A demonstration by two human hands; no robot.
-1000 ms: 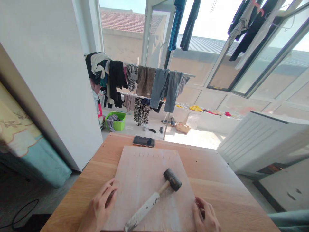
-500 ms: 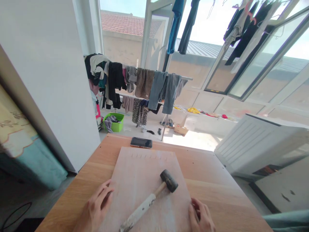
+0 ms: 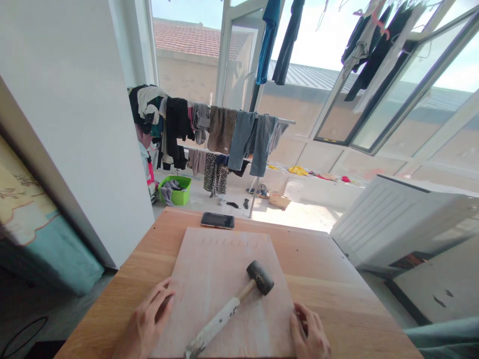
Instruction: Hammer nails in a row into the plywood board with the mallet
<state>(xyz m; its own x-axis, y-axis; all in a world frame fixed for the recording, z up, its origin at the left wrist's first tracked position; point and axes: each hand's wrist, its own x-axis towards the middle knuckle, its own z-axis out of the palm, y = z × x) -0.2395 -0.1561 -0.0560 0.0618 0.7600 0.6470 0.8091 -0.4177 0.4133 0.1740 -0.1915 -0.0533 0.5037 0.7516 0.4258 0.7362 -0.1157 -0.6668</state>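
Note:
A flat wooden board (image 3: 209, 279) lies on the wooden table. Near its far edge stands a row of several thin nails (image 3: 225, 242). Diagonally across the board rests a rubber mallet (image 3: 260, 277), its black head to the far right and its worn white-and-wood handle toward me; neither hand touches it. My left hand (image 3: 147, 316) grips the board's left edge with bent fingers. At the right edge, my right hand (image 3: 310, 330) is curled against the board, thumb along the side. Some fingertips of both hands are hidden.
A phone (image 3: 217, 220) lies on the table (image 3: 325, 284) just beyond the board. Past the table are a drying rack with clothes (image 3: 222, 129), a green basket (image 3: 181, 193) and open windows. A white cabinet (image 3: 71, 124) rises at the left, and a white ribbed unit (image 3: 389, 219) stands right.
The view has shifted very slightly. Both hands stay at the board's edges, and the mallet lies as before.

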